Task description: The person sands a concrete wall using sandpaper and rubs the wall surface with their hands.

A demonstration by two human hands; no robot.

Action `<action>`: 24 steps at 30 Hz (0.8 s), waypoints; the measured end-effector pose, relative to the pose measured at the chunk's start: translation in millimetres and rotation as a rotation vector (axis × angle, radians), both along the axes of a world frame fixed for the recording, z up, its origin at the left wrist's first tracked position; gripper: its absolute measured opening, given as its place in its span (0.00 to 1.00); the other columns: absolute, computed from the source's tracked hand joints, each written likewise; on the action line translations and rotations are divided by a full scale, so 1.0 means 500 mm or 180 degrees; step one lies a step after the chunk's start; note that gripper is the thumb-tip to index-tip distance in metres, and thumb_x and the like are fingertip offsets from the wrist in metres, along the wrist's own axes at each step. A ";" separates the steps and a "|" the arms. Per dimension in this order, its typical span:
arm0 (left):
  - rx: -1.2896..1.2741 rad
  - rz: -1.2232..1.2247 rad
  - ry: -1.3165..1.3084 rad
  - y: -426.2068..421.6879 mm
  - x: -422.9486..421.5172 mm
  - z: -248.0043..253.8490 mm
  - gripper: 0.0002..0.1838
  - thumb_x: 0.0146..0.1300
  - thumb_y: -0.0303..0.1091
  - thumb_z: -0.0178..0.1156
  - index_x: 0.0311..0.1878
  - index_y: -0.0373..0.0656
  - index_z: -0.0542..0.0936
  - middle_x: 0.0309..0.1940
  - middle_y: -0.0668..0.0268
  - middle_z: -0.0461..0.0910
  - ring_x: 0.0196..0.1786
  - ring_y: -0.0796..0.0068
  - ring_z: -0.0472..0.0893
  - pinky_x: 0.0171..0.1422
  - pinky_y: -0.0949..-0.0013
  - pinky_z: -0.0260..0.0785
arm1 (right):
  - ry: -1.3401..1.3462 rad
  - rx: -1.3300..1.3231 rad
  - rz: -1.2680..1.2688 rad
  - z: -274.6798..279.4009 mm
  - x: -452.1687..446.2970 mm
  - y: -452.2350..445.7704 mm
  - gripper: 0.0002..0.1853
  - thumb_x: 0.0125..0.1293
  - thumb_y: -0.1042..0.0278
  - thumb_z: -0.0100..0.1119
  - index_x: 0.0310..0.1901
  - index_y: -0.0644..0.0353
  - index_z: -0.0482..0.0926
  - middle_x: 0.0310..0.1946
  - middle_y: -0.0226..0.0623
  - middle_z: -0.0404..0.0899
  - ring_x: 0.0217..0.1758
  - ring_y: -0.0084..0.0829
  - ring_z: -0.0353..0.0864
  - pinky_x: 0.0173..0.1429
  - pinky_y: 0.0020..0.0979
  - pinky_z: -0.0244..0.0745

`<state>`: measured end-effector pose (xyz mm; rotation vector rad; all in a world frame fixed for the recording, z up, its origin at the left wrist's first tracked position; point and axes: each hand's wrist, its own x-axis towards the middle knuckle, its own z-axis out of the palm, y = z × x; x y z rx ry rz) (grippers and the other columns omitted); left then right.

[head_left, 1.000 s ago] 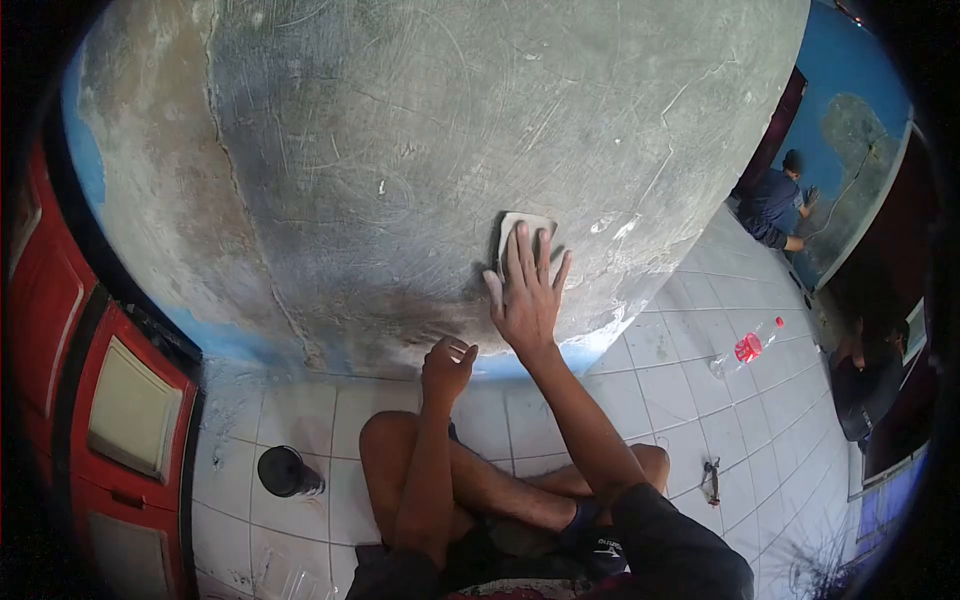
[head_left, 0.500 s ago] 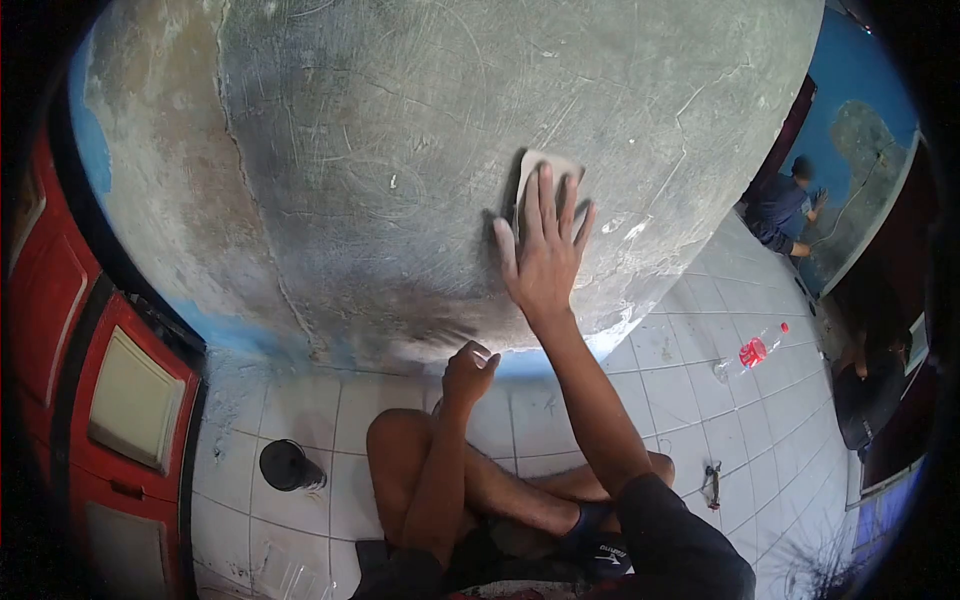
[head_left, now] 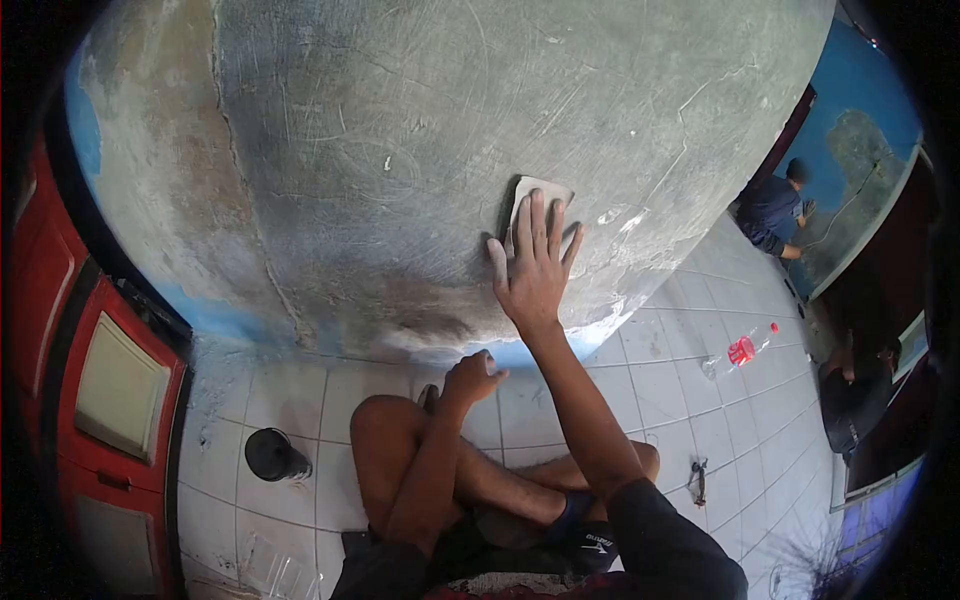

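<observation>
My right hand (head_left: 537, 282) lies with fingers spread over a pale sheet of sandpaper (head_left: 549, 187), pressing it flat against the wall (head_left: 420, 130). The wall is bare grey plaster, scratched and cracked, with blue paint along its bottom. Part of the sheet is hidden under the palm and fingers. Lower down, my left hand (head_left: 472, 380) hovers over my crossed legs with its fingers curled and its thumb toward the right. A pale patch shows at its fingertips; whether that is dust or a small object, I cannot tell.
A black cup (head_left: 271, 456) stands on the tiles (head_left: 560, 408) at left, near a red door (head_left: 130, 400). A plastic bottle (head_left: 742, 350) and a small metal tool (head_left: 698, 482) lie at right. One person (head_left: 771, 212) works at the far wall; another person (head_left: 860, 395) sits nearer.
My right hand and the sandpaper have slid down the wall. My left hand has turned slightly, its thumb now out to the right. The view has tilted a little.
</observation>
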<state>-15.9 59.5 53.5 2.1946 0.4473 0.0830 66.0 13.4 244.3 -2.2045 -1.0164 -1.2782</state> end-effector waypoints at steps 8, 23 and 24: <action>0.0165 -0.0213 0.0026 -0.035 0.012 -0.020 0.24 0.56 0.52 0.63 0.47 0.42 0.76 0.44 0.57 0.81 0.49 0.55 0.80 0.51 0.52 0.71 | 0.0117 0.0025 -0.0016 0.010 -0.006 0.007 0.33 0.69 0.48 0.45 0.69 0.61 0.60 0.72 0.37 0.55 0.78 0.44 0.43 0.75 0.58 0.27; 0.0289 -0.0399 0.0303 -0.051 0.032 -0.002 0.24 0.57 0.52 0.63 0.48 0.43 0.76 0.46 0.59 0.81 0.50 0.55 0.80 0.53 0.52 0.71 | 0.0583 -0.0410 0.0229 -0.026 -0.008 0.013 0.46 0.67 0.45 0.50 0.69 0.77 0.44 0.71 0.57 0.51 0.77 0.50 0.44 0.73 0.60 0.31; 0.0293 -0.0396 0.0304 -0.050 0.029 0.005 0.24 0.57 0.52 0.63 0.48 0.43 0.76 0.46 0.59 0.81 0.50 0.55 0.80 0.53 0.52 0.71 | 0.0397 -0.0166 0.0288 0.011 -0.014 0.021 0.45 0.67 0.45 0.49 0.69 0.78 0.44 0.71 0.58 0.51 0.76 0.51 0.45 0.73 0.61 0.31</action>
